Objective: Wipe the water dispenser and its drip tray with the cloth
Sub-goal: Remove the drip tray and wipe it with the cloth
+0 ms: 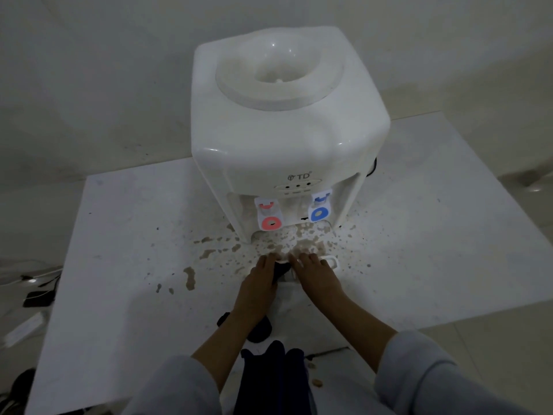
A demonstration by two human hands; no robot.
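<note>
The white water dispenser [287, 139] stands at the back of a white table [119, 235], with a red tap [270, 223] and a blue tap [319, 213] on its front. Its white drip tray [330, 260] sticks out at the base, spattered with brown stains. My left hand [258, 283] presses a dark cloth [282, 269] against the tray's front edge. The cloth trails back under my left wrist [260, 327]. My right hand [317, 277] grips the tray's front right part, fingers on top. The tray's middle is hidden by both hands.
Brown splashes [209, 253] cover the table in front of and beside the dispenser. A black cord [372, 167] leaves its right rear. Cables and a power strip [33, 295] lie on the floor at left. A dark garment [275, 378] hangs at the near edge.
</note>
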